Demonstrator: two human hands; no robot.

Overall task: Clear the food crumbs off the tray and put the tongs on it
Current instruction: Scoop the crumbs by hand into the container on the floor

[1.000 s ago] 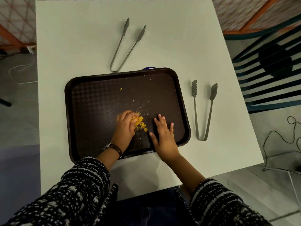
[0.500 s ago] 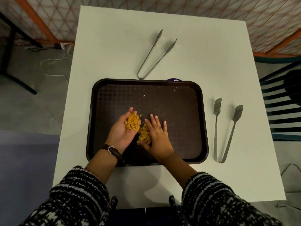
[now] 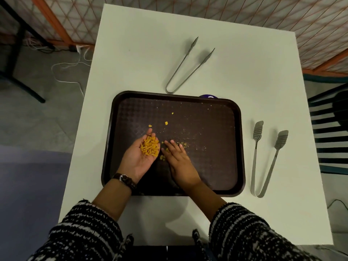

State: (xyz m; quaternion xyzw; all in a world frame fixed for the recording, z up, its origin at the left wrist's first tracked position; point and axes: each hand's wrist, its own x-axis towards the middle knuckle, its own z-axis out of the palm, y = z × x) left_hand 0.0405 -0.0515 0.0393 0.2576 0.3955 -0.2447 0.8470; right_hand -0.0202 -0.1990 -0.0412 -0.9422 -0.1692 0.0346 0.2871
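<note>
Crumb-clearing under way: your left hand lies palm up over the near left part of the dark tray, fingers loosely cupped and spread enough to cradle a heap of orange crumbs. Your right hand sits palm down just beside it, fingers straight and close together, tips on the tray floor next to a few small bits.

The first step is in hand and looks well along, though not finished. Three loose pieces lie just beyond your left fingertips, and fine orange dust is scattered to the right of your right hand and toward the far rim.

Both pairs of tongs wait off the tray on the white table: the narrow tongs beyond the far edge, their bend near the rim, and the flat-headed tongs along the right side, close to the rim.

The next move likely calls for your right fingers to sweep the stray pieces toward the cupped palm while you keep that palm level, since a tilt could spill the heap back. No place to tip the crumbs out is in view. Only then do the tongs go on the tray.
</note>
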